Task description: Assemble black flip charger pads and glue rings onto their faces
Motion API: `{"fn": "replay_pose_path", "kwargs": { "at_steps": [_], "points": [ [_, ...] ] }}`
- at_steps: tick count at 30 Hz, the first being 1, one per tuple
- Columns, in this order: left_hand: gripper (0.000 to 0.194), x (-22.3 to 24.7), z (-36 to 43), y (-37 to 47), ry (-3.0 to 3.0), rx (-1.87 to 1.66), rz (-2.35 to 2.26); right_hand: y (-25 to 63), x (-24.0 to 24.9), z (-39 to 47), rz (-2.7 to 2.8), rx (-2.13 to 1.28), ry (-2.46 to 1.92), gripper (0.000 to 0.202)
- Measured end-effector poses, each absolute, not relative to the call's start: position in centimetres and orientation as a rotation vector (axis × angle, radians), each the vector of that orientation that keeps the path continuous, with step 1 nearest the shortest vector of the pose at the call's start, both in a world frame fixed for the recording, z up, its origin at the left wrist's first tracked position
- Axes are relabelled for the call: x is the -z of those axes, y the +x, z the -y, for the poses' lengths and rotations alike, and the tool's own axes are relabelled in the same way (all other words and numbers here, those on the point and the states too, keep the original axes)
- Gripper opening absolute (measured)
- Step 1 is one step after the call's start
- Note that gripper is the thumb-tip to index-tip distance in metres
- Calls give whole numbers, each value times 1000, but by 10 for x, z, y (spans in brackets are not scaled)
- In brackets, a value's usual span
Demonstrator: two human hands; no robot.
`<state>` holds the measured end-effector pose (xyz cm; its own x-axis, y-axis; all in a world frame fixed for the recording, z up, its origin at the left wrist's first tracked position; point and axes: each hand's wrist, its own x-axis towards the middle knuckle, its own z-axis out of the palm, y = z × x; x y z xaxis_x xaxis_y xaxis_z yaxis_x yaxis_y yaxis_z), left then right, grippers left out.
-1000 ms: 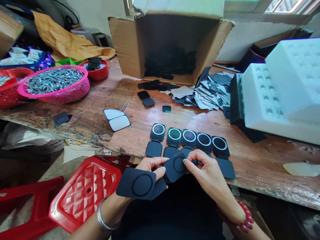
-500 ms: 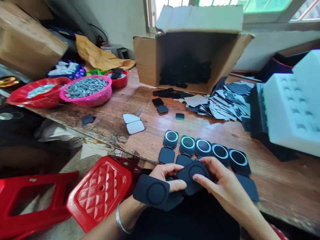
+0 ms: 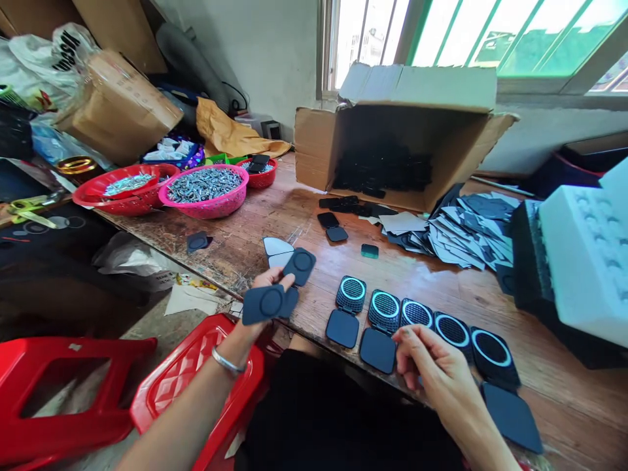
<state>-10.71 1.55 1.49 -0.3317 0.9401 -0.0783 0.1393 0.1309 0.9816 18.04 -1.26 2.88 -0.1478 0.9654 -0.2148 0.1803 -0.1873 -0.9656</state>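
My left hand [image 3: 277,280] is closed on black pads with embossed circles. One pad [image 3: 263,305] lies across the wrist side of the hand, another pad [image 3: 301,266] sticks out beyond the fingertips, and part of a third shows below. Two light-grey cut pieces [image 3: 275,247] lie on the table just behind that hand. My right hand [image 3: 432,366] is curled over a row of black square folding units, with thumb and fingers together; what they grip, if anything, is hidden. The nearest unit [image 3: 385,311] has a light ring over a grid, and its dark flap [image 3: 377,350] lies towards me.
An open cardboard box [image 3: 314,147] with black pieces stands at the back. A pile of grey and black sheets [image 3: 471,226] and white foam [image 3: 583,261] are on the right. A pink basket [image 3: 206,203] of metal parts is on the left. Red stools [image 3: 196,366] stand below the table edge.
My left hand has moved left and away from me with the pads. The right hand has let go of the pad it held and come down to the row of units. The view has shifted.
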Motion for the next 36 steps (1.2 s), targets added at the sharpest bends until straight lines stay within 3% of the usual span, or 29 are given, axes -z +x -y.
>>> {"fn": "replay_pose_path", "kwargs": {
  "at_steps": [8, 14, 18, 22, 30, 36],
  "points": [
    [41, -11, -53, -174, 1068, -1447, -1949, 173, -12, 20, 1772, -1023, -1382, 27],
    [43, -16, -26, -105, 1028, -1509, -1740, 152, -27, 19, 1787, -982, -1245, 21],
    [44, -12, -10, -45, 814, -1500, -1317, 127, -38, 23, 1708, -1155, -1163, 23],
    [42, -9, -4, -12, 844, -1516, -1323, 115, -37, 33, 1644, -1281, -1113, 20],
    [25, -20, -6, -16, 1230, -1469, -1585, 127, -49, 60, 1903, -313, -602, 16],
    [13, -7, -20, -28, 1417, -1192, -1745, 148, -74, 72, 2115, -184, -432, 16]
  ]
}}
